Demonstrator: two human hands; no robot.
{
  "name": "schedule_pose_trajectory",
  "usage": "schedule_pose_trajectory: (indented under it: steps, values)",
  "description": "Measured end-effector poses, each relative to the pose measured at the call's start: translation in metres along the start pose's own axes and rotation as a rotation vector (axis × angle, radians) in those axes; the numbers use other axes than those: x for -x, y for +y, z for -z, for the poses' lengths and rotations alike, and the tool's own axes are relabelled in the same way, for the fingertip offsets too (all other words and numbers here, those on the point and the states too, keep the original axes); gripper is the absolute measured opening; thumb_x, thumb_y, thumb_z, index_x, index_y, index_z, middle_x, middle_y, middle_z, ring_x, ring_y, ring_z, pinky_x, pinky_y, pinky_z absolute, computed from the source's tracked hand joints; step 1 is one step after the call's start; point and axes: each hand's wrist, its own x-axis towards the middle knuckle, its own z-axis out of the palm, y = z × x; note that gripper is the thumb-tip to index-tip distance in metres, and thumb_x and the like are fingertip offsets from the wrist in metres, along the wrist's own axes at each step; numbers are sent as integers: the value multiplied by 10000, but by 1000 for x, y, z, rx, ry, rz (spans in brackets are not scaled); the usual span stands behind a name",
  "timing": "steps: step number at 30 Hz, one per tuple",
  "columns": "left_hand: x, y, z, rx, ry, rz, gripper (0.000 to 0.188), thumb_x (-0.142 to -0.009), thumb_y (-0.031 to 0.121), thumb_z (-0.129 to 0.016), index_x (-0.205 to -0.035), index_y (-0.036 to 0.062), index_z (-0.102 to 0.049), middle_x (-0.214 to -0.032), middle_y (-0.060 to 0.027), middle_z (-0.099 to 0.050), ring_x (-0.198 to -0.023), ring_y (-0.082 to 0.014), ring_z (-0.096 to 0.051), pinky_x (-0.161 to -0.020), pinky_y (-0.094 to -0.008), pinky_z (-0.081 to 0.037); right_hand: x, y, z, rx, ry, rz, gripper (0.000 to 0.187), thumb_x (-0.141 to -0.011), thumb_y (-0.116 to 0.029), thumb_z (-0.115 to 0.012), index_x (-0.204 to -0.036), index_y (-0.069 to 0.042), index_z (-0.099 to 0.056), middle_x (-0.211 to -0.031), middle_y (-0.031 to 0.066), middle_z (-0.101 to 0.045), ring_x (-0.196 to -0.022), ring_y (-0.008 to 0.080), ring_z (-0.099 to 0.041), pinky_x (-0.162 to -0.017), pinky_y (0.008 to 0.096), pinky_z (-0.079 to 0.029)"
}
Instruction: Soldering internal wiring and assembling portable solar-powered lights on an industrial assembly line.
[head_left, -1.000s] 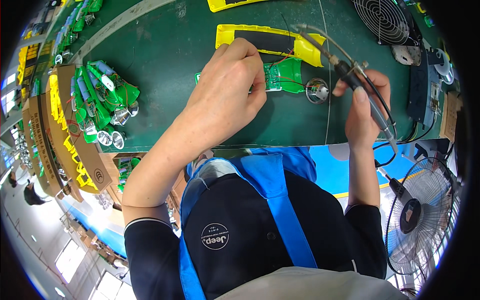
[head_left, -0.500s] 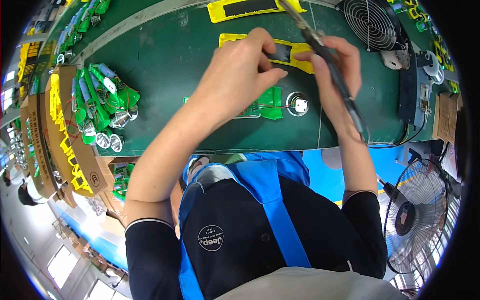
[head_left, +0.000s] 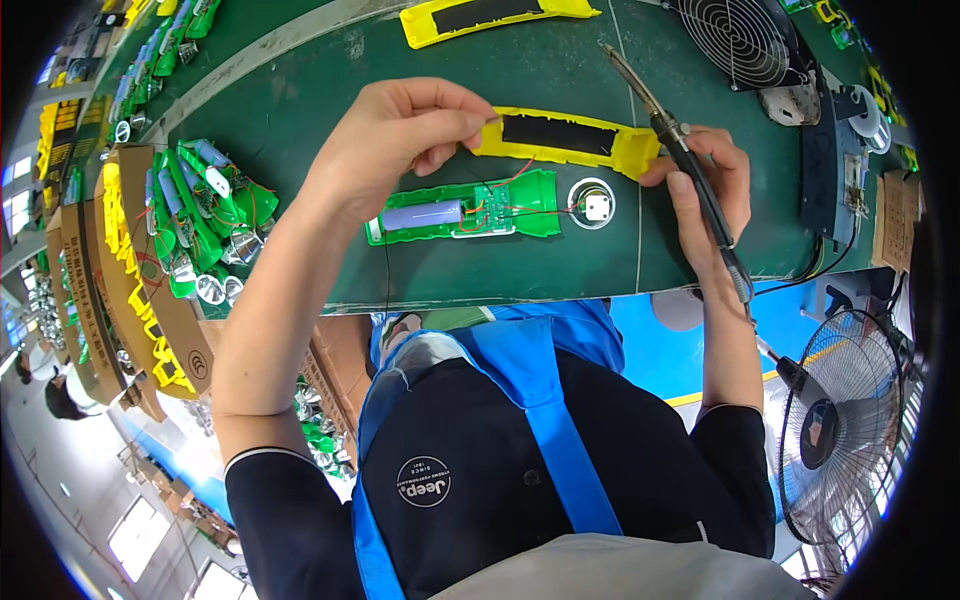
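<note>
Thumb and forefinger of my left hand (head_left: pixel 395 135) are closed at the left end of a yellow plastic casing half (head_left: pixel 555 150), which has a black panel inside. My right hand (head_left: pixel 715 185) grips a soldering iron (head_left: pixel 690 160), its tip pointing up and left, away from the parts. The fingertips of that hand also touch the casing's right end. Just nearer to me lies a green casing half (head_left: pixel 541 200) with a purple battery cell (head_left: pixel 422 215) and a circuit board (head_left: pixel 490 208). Wires run from the board to a round reflector (head_left: pixel 592 222); a red wire reaches up toward the yellow casing.
A second yellow casing half (head_left: pixel 425 28) lies at the table's far side. Green assemblies (head_left: pixel 205 190) are piled at left beside a cardboard box (head_left: pixel 150 260) holding yellow parts. At right stand a small black fan (head_left: pixel 735 40), a dark box-shaped device (head_left: pixel 828 180) and a larger fan (head_left: pixel 830 430).
My left hand has moved left, uncovering the green casing half with its battery. The yellow casing half has shifted right and nearer to me, and the right hand with the soldering iron has come nearer.
</note>
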Motion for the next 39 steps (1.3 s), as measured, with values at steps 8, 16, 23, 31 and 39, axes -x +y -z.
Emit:
schedule_pose_trajectory:
  steps: [8,16,23,31,39]
  values:
    - [-4,-8,3,-387,-64,-143,125,-781,88,-626,-834,-25,-629,-703,-34,-568,-541,-101,-479,-493,-246,-391,-15,-15,0,36,26,71,238,-808,-50,-624,-993,13,-487,-896,136,-577,-747,167,-588,-738,266,-470]
    - [-30,3,1,-1103,-149,-735,35,-734,73,-627,-743,48,-604,-802,-68,-532,-832,-267,-505,-780,-371,-407,-38,-17,-8,-263,-32,-575,247,-831,-230,-591,-909,-7,-518,-697,57,-537,-611,102,-511,-560,224,-396]
    - [-38,8,2,-1203,-215,-750,80,-767,111,-582,-716,52,-598,-799,-69,-546,-833,-257,-525,-750,-375,-410,-40,-16,-11,-187,-27,-636,261,-827,-263,-589,-899,-20,-528,-647,53,-558,-565,83,-505,-513,193,-376]
    - [-39,8,0,-1235,-231,-727,79,-750,69,-593,-741,19,-532,-848,-90,-531,-848,-294,-527,-752,-391,-413,-42,-18,-13,-142,-72,-607,266,-825,-272,-598,-896,-25,-529,-644,59,-581,-533,75,-520,-487,175,-369]
    - [-40,7,0,-1307,-228,-754,89,-761,81,-577,-725,11,-535,-820,-102,-529,-830,-302,-525,-737,-396,-413,-42,-19,-17,-137,-78,-594,241,-823,-220,-616,-900,-7,-534,-650,62,-586,-542,84,-543,-491,178,-390]
